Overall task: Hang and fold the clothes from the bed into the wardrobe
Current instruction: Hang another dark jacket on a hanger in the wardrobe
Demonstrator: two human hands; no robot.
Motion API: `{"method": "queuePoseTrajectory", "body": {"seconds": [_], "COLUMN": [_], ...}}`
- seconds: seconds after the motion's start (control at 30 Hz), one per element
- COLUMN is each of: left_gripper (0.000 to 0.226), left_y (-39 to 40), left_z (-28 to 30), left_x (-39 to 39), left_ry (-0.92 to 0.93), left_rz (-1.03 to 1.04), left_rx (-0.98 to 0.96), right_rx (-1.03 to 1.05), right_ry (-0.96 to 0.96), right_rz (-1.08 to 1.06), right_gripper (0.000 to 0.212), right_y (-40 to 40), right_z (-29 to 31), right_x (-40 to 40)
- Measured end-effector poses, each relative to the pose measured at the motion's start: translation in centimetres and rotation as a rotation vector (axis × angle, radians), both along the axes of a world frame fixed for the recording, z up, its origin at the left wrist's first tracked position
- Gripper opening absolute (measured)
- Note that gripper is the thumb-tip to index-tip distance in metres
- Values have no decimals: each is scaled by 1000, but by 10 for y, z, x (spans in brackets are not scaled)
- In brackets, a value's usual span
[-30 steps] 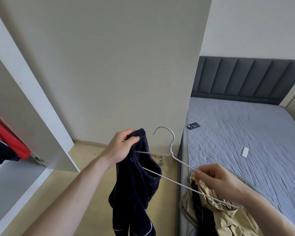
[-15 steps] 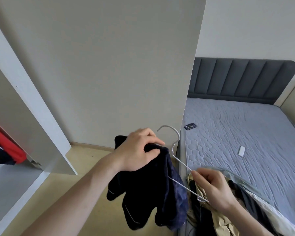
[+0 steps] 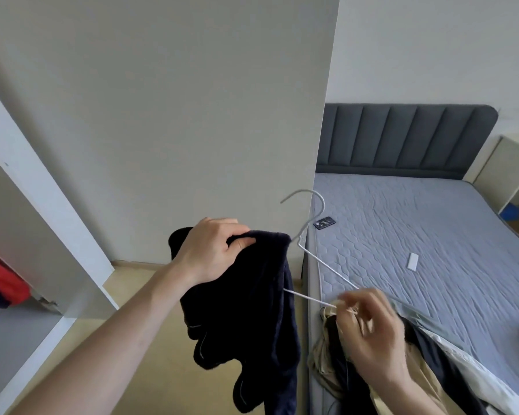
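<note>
My left hand [image 3: 213, 250] grips the top of a dark navy garment [image 3: 252, 324] that hangs over one arm of a white wire hanger [image 3: 318, 262]. The hanger's hook points up beside the wardrobe's side panel. My right hand [image 3: 369, 327], blurred, pinches the hanger's other end above the bed's near corner. A pile of clothes [image 3: 417, 369], beige, dark and white, lies on that corner of the grey bed [image 3: 417, 235]. The open wardrobe [image 3: 27, 235] stands at the left.
Red and dark clothes [image 3: 3, 283] hang inside the wardrobe at the far left. A phone [image 3: 324, 222] and a small white object [image 3: 412, 260] lie on the mattress. A dark padded headboard [image 3: 402, 139] backs the bed. Wooden floor [image 3: 138, 354] runs between wardrobe and bed.
My left hand has pulled the navy garment along the hanger toward its hook. The right hand has shifted on the hanger's far end.
</note>
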State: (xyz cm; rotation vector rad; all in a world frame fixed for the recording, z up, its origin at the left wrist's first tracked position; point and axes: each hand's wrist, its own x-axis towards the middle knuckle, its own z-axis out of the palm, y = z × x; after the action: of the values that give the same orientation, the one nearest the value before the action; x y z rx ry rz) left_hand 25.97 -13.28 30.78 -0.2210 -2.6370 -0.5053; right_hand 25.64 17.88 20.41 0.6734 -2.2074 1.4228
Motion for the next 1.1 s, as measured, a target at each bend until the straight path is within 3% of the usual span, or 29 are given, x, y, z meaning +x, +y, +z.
{"method": "queuePoseTrajectory", "body": {"seconds": [0.1,0.23,0.33,0.57,0.77,0.83,0.93,1.1], "left_gripper": [24,20,24,43,42,42,40,33], "left_y": [-2,0,-2,-18,-20,-21,-27,-44], "left_z": [7,17,21,21,20,18,16,8], "left_x": [0,3,6,13,16,17,19,26], "left_ry": [26,49,54,94,99,86,72,34], "left_rz": [34,51,78,225,222,224,244,235], "left_rx": [17,60,69,84,97,93,84,81], "right_rx": [168,385,494,510,623,684,634,533], "right_ry": [-146,-392,-447,-334,-469,-466,-438,-345], "right_rz": [175,231,294,316,256,230,155,-26], "right_gripper": [14,35,48,44,73,61,22,12], "right_y": [-10,-25,-32,-38,-40,-35,-19,21], "right_z": [-21,-43,-50,-59,-73,-73,-68,-52], "right_x": [12,8,2,4,-10,-19,-34,-52]}}
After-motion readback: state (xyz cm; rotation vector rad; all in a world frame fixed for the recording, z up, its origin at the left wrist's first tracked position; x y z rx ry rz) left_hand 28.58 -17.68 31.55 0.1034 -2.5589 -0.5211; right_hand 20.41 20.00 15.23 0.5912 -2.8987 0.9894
